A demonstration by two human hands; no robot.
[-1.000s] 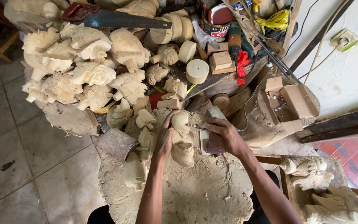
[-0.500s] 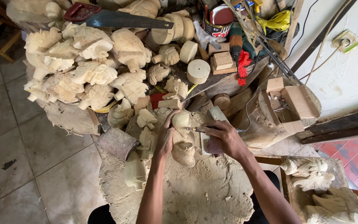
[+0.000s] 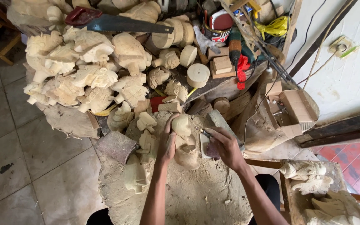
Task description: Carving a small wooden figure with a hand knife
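My left hand (image 3: 167, 143) grips a pale wooden carving (image 3: 184, 139), a rounded figure with a bulbous head, standing on a sawdust-covered stump (image 3: 196, 196). My right hand (image 3: 223, 146) is closed around a small carving tool (image 3: 205, 133), whose tip meets the carving's right side near the neck. Both forearms reach up from the bottom of the view.
A heap of rough pale wooden carvings (image 3: 84, 71) fills the upper left, with a handsaw (image 3: 117, 23) on top. Wooden discs (image 3: 198, 75), blocks and a tin lie behind. More carvings (image 3: 313, 183) sit at lower right. Tiled floor (image 3: 21, 158) lies to the left.
The right hand with the tool has shifted slightly against the carving; the left hand keeps its grip. The view is otherwise the same.
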